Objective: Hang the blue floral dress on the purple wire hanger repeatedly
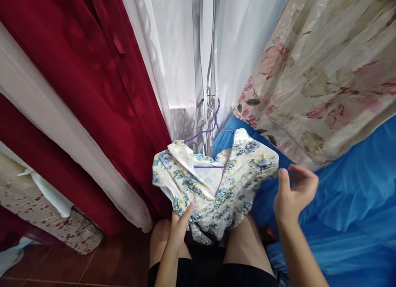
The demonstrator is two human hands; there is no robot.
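In front, above the thighs (pixel 244 245): blouse (pixel 222 196), white with blue and yellow flowers, on purple hanger (pixel 215 125). Pinching blouse at its lower left with left hand (pixel 179 226), thumb over the front, fingers mostly hidden by the fabric. With right hand (pixel 292 200), thumb and curved fingers spread apart, just beside the right-hand sleeve (pixel 264 159); cannot tell whether touching it. Near the hanger's hook, white straps (pixel 215 64) against white cloth (pixel 176 43). To the left, long red cloth (pixel 136 97); to the right, blue cloth (pixel 340 204), with pink-flowered cloth (pixel 321 80) above. Reddish tile floor (pixel 114 262) at lower left.
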